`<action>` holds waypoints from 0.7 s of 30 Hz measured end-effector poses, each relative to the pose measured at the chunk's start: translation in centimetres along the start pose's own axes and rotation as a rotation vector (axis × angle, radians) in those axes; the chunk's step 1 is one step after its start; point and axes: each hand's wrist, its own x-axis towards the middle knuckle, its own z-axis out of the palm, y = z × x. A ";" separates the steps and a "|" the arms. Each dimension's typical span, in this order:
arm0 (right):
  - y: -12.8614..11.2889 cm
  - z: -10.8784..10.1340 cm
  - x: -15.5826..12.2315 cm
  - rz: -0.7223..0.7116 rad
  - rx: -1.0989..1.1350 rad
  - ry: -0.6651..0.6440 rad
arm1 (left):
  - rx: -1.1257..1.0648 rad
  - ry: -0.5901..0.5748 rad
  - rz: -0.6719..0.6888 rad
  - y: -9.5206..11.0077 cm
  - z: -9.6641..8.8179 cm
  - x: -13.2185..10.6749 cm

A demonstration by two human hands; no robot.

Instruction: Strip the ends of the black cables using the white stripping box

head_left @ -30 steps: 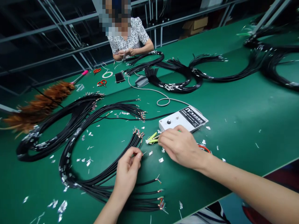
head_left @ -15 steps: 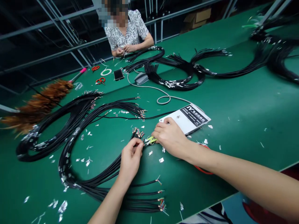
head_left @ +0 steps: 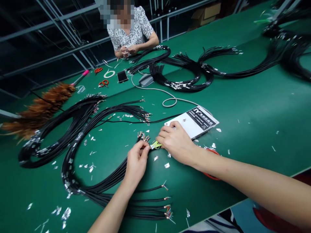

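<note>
My left hand (head_left: 138,159) is closed in a pinch on the end of a black cable from the bundle (head_left: 116,173). Its fingertips meet the jaws of small yellow-green snips (head_left: 155,145), which my right hand (head_left: 174,141) grips from the other side. The snips' handles are mostly hidden under the right hand. Stripped ends with coloured wires (head_left: 143,136) fan out just behind my left fingers. More loose cable ends (head_left: 167,212) lie nearer to me. A white box with a black label (head_left: 202,120) rests right behind my right hand.
Scraps of foil (head_left: 66,213) litter the green table (head_left: 225,110). Coiled black cables (head_left: 43,152) lie at left, others (head_left: 187,85) farther back. A feather duster (head_left: 48,100), orange-handled scissors (head_left: 103,83) and a grey pedal (head_left: 146,80) are around. Across the table sits a person (head_left: 132,32).
The snips' jaws have come closer to my left fingertips, and my right hand has shifted slightly left. The person opposite has moved their hands a little.
</note>
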 end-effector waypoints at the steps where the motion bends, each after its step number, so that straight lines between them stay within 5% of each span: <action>1: -0.1 -0.1 -0.1 0.000 0.007 0.007 | 0.010 0.000 0.005 0.0 0.0 0.0; 4: 0.1 -0.9 -1.2 0.001 0.060 0.094 | 0.040 0.004 0.019 0.1 0.0 -0.1; 10: 1.5 -2.1 -6.6 0.180 0.217 0.482 | 0.081 0.018 0.057 0.1 -0.1 -0.2; 14: 1.5 -1.3 -9.1 0.176 0.241 0.500 | 0.108 0.032 0.079 0.0 -0.2 -0.1; 21: 1.2 -0.1 -9.2 0.215 0.174 0.542 | 0.175 0.061 0.063 -0.5 -0.7 -0.6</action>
